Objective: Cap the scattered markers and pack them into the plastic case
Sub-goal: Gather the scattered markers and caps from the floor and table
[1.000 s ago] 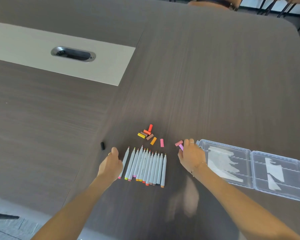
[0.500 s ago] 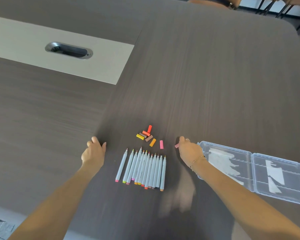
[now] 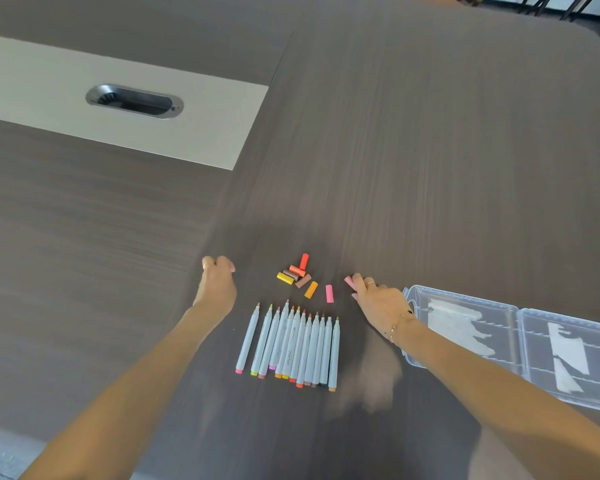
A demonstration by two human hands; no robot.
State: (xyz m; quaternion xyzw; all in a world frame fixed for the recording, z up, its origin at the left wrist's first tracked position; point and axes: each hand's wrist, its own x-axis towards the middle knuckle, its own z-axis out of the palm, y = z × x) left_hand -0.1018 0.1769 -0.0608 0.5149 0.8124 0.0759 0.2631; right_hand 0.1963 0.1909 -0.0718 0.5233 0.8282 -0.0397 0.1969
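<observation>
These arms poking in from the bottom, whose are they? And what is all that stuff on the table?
They belong to a person wearing a camera on the head, so you look down as that person does. The left hand is curled into a loose fist on the dark table; I cannot tell if anything is inside it. The right hand pinches a pink cap with its fingers. Between the hands lies a row of grey markers with bare coloured tips. Above them sit loose caps: yellow, orange, red, brown and pink. At the right, a clear plastic case lies open, waiting for the markers.
</observation>
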